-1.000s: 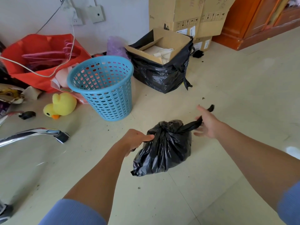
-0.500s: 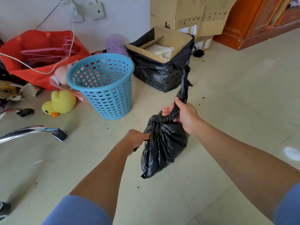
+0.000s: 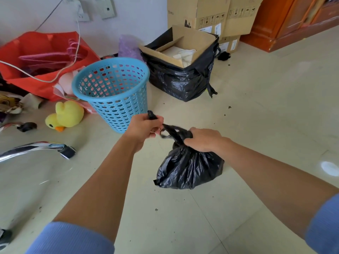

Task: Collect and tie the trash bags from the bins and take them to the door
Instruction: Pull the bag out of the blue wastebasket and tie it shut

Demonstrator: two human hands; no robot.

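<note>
A small black trash bag [image 3: 189, 167] hangs just above the tiled floor in the middle of the view. My right hand [image 3: 203, 139] grips its gathered neck. My left hand [image 3: 145, 128] grips a twisted strip of the bag's top and holds it out to the left, with a loose loop of plastic between the two hands. Behind them stands a blue perforated bin [image 3: 113, 92] with no liner in it. Further back, a larger black trash bag [image 3: 178, 79] wraps an open cardboard box [image 3: 183, 43].
A yellow plush duck [image 3: 65, 116] and a red bag [image 3: 44, 59] of hangers lie left of the bin. A chrome chair leg [image 3: 36, 148] juts in at the left. Stacked cardboard boxes [image 3: 211, 13] and wooden furniture [image 3: 293, 19] line the back wall. Crumbs dot the floor.
My right hand came down from the raised strip to the bag's neck. My left hand rose and took the strip, drawing it left. The bag shifted to the right.
</note>
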